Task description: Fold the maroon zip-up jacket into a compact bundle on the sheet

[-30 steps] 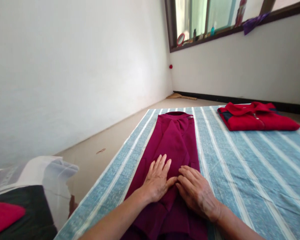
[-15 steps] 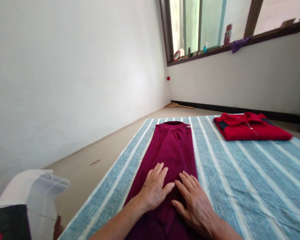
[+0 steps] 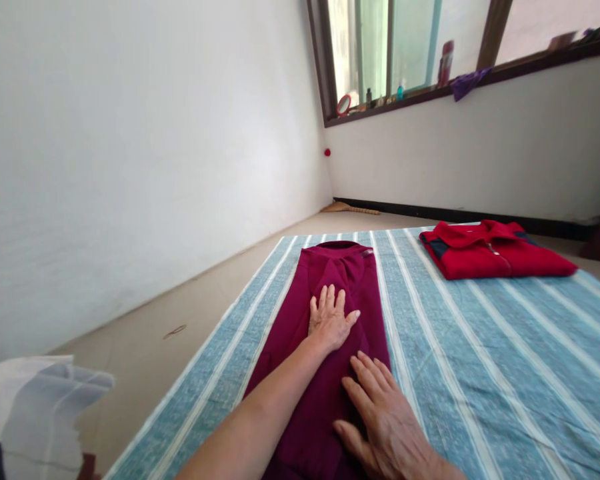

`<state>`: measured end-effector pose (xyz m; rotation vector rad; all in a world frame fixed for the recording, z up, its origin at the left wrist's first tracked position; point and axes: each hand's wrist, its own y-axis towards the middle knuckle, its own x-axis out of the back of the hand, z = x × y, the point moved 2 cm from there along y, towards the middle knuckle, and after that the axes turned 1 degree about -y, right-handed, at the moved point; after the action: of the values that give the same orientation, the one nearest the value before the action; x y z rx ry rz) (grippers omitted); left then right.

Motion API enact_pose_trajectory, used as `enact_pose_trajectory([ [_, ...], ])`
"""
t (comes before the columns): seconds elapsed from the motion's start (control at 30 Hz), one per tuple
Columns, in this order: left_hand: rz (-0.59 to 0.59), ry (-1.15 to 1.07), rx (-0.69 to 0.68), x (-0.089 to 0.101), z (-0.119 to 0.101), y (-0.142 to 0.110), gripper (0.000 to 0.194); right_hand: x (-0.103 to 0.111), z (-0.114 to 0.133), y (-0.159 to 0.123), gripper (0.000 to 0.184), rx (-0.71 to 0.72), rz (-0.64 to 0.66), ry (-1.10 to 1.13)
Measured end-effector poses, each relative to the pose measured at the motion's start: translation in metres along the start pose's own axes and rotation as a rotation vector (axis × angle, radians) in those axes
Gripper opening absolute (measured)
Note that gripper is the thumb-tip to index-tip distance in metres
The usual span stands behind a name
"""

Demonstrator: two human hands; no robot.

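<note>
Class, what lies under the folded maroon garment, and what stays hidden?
A blue-and-white striped cloth lies under the maroon garment, showing along both sides. The cloth beneath is covered, as is the garment under the left hand and right hand.

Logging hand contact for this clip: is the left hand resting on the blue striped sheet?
No, the left hand lies flat on the folded maroon garment, away from the blue striped sheet.
</note>
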<state>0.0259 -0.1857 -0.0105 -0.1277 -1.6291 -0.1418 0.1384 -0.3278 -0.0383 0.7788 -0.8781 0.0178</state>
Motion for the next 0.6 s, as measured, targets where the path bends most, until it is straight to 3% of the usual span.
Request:
enact_pose_trajectory([
  [0.13,-0.002,0.023,0.009,0.003,0.001,0.003,0.068,-0.001,0.001,0.001,0.042,-0.016,-0.003,0.001],
  [0.33,-0.024,0.034,0.044,0.013,0.003,0.033,0.074,0.002,0.001,0.002,0.043,-0.02,0.027,-0.001],
  [0.6,-0.007,0.043,0.07,-0.005,0.012,0.047,0.072,0.005,0.001,0.002,0.044,-0.047,0.1,0.007],
])
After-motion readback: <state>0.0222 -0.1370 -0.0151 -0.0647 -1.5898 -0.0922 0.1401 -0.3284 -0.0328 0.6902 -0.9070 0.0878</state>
